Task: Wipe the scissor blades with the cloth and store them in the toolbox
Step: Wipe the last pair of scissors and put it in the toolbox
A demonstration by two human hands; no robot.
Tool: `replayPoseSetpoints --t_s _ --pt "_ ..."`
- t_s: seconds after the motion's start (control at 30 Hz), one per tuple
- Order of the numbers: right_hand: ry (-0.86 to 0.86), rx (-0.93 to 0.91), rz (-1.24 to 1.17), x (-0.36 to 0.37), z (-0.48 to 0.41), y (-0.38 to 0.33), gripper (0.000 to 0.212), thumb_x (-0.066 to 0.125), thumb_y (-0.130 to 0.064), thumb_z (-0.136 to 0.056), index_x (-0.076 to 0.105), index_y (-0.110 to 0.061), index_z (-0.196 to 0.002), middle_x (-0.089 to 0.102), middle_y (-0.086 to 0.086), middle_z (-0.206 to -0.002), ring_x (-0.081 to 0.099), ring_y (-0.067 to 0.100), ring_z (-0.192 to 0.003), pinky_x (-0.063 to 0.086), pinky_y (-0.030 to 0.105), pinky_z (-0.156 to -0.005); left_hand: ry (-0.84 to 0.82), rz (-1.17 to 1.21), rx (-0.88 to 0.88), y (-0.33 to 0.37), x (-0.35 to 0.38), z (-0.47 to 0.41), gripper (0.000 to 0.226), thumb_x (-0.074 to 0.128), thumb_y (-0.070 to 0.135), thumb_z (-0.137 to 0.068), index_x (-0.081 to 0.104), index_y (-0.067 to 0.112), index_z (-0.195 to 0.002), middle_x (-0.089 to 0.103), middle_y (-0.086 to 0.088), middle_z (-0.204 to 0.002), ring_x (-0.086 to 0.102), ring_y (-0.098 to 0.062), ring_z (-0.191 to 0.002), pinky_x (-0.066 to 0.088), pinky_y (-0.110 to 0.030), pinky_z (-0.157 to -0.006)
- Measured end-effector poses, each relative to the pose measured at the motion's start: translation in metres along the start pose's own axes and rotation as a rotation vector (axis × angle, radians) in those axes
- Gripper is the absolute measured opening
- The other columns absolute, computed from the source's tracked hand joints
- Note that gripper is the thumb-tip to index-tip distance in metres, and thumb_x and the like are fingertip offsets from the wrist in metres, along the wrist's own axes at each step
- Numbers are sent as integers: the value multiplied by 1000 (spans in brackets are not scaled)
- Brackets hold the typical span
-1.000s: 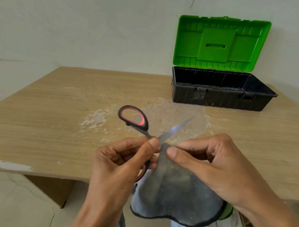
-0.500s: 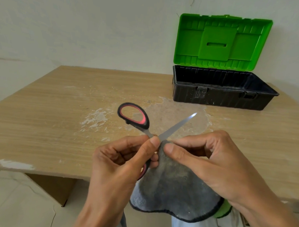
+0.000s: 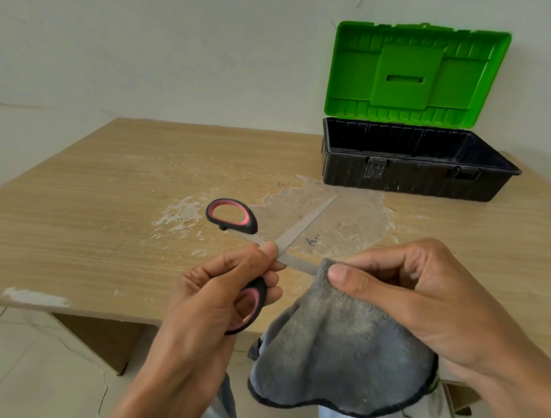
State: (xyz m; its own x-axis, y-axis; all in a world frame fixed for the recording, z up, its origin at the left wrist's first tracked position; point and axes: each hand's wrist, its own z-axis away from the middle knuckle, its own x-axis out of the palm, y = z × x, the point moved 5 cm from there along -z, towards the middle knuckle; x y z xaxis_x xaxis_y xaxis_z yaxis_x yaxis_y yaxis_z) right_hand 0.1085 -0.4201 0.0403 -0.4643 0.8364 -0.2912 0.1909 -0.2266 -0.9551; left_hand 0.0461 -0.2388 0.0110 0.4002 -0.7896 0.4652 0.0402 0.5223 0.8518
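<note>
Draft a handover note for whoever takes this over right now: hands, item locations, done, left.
Left hand grips the scissors by the lower handle, blades spread open, over the near edge of the table.
Right hand pinches the grey cloth around one blade, out from the pivot.
Toolbox sits at the table's far right, lid up.
Done: cloth is on one blade; cannot tell how clean either blade is.
Left: finish both blades, close the scissors, lay them in the toolbox.
</note>
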Motion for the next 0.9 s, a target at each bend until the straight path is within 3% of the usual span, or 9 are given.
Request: replayPoseSetpoints --t_s 0.13,0.23,0.37,0.47,0.57,0.67,0.77,0.9 --pt "52 -49 56 5 0 -5 20 78 -45 -76 87 -29 -85 80 2 -72 65 10 -59 51 17 -60 1 -16 33 1 5 1 29 80 24 -56 78 3 -75 67 -10 -63 61 -13 -52 56 -18 -56" --pt "66 -70 141 6 -1 -6 17 77 -42 -80 86 -29 -86 82 -5 -78 77 15 -73 64 32 -76 18 -38 76 4 6 2 25 79 22 -60 78 2 -75 66 -11 -62 61 -14 -52 56 -18 -55" --pt "5 -39 186 -5 0 -3 23 75 -48 -76 85 -32 -89 82 -4 -83 79 22 -80 63 48 -86 39 -25 73 7 1 1 25 77 19 -63 76 -1 -77 66 -11 -62 62 -14 -51 57 -19 -54" --pt "-31 -37 167 -11 2 -2 20 76 -45 -76 86 -33 -89 83 -3 -85 79 22 -83 64 42 -85 37 -33 70 8 0 -1 26 77 19 -64 76 -1 -79 67 -11 -63 62 -14 -52 57 -20 -54" --pt "-26 -76 139 -9 2 -4 21 75 -45 -77 86 -33 -90 83 -7 -85 78 13 -80 59 21 -76 33 -41 92 8 2 -1 28 77 19 -64 76 -2 -81 66 -11 -63 62 -14 -51 56 -19 -53" --pt "-58 -116 202 -4 2 -5 23 73 -47 -81 86 -31 -91 83 -3 -86 79 18 -82 60 26 -77 20 -58 132 12 2 -1 27 78 19 -64 77 -1 -81 64 -11 -61 59 -14 -50 53 -18 -50" --pt "-9 -118 143 -17 4 -2 25 72 -42 -78 86 -29 -94 83 -11 -89 79 8 -85 59 15 -76 27 -122 230 25 -7 -1 22 78 21 -67 79 4 -81 66 -8 -62 59 -12 -51 52 -17 -52" --pt "130 -121 -30 -45 10 4 26 70 -31 -79 85 -24 -99 84 2 -96 80 20 -93 64 29 -80 -5 -336 355 46 -16 5 18 79 27 -67 81 12 -77 69 -10 -64 58 -14 -52 48 -16 -51"
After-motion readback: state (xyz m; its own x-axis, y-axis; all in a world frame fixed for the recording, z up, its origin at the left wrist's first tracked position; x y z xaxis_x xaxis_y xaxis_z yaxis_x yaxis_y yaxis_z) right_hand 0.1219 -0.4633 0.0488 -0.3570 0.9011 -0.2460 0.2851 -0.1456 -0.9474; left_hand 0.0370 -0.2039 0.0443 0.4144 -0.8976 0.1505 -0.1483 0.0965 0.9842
